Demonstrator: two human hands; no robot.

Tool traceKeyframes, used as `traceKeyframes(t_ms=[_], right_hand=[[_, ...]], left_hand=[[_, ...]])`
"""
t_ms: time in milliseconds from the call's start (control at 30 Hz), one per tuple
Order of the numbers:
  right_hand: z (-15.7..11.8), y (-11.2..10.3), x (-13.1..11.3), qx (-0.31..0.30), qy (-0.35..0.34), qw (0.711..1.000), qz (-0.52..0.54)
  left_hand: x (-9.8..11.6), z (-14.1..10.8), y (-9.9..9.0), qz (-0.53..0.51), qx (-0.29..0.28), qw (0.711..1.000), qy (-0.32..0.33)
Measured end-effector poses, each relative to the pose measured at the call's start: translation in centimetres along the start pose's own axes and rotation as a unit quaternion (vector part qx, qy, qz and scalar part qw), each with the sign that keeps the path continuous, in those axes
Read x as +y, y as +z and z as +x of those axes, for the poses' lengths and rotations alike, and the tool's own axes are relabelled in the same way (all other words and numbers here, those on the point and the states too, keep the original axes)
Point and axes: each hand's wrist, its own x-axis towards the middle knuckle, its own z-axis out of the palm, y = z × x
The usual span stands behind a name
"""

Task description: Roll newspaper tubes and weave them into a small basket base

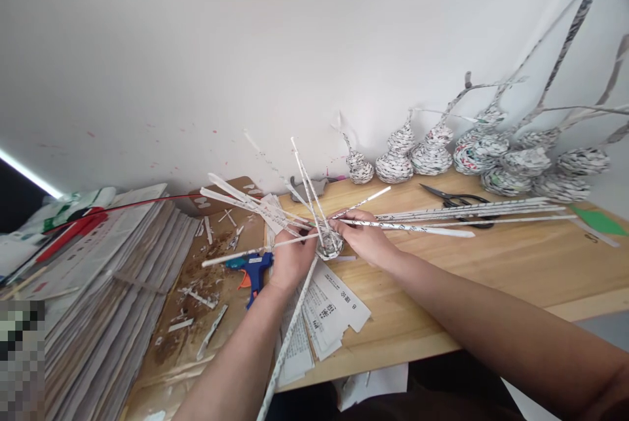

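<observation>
A small round woven piece [330, 245] made of rolled newspaper is held between both hands over the table. Long paper tubes [307, 179] stick out of it in several directions, and one hangs down toward me. My left hand [295, 257] is closed round the left side of the piece. My right hand [362, 236] pinches at its upper right edge, among the paper tubes there. The fingertips of both hands are partly hidden by the tubes. A blue glue gun [254, 275] lies just left of my left hand. Cut newspaper strips [329, 310] lie beneath.
Gourd-shaped woven paper pieces [393, 156] stand along the wall at the back right. Black scissors [455, 200] and loose paper tubes [511, 208] lie on the right of the table. At left are a tall newspaper stack [122, 290] and paper scraps [199, 296] on brown board.
</observation>
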Motion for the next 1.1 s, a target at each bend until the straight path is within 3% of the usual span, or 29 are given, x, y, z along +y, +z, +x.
traceKeyframes(t_ms=[233,367,567,867,1100], right_hand=[[-0.14,-0.03,-0.15,-0.001,0.002,1.000,-0.022],[-0.26,0.16,-0.17,-0.004,0.014,1.000,0.006],[-0.39,0.66,0.12,0.010,0.161,0.969,0.187],[-0.69,0.93,0.07,0.021,0.121,0.977,0.175],[-0.51,0.63,-0.44,0.002,0.217,0.943,0.251]], left_hand=[[-0.70,0.02,0.73,-0.099,-0.017,0.993,-0.068],[-0.82,-0.02,0.91,-0.103,0.007,0.993,-0.059],[-0.01,-0.04,0.17,-0.058,0.035,0.998,-0.009],[-0.24,-0.08,0.52,-0.028,0.011,1.000,0.008],[-0.52,0.07,0.34,0.005,0.050,0.998,0.028]])
